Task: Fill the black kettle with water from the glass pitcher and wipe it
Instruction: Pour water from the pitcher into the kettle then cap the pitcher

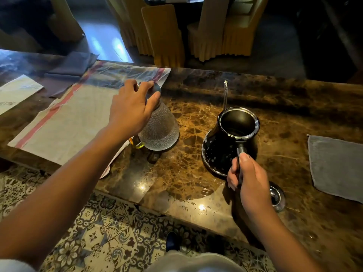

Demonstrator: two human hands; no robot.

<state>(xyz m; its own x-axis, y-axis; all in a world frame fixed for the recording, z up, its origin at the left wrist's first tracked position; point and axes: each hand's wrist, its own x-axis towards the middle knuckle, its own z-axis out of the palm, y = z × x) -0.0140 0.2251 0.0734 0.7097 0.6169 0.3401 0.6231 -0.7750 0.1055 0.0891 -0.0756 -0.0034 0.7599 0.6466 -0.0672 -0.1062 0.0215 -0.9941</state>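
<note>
On the brown veined marble counter (196, 118), the left hand (129, 108) curls its fingers over the silvery metal lid (155, 88) of the dimpled, bell-shaped glass pitcher (160, 130), which stands upright beside a striped linen cloth (68, 114). The right hand (249, 179) is closed round the side handle of the glossy black kettle (229, 142), whose mouth is open and whose flank carries pale droplets or specks. The filling seems about to begin (the kettle's round shiny lid (277, 195) lies just behind the wrist): next the pitcher needs uncapping or lifting and tilting over the kettle's mouth. A grey folded towel (335, 165) waits at right for wiping.
</note>
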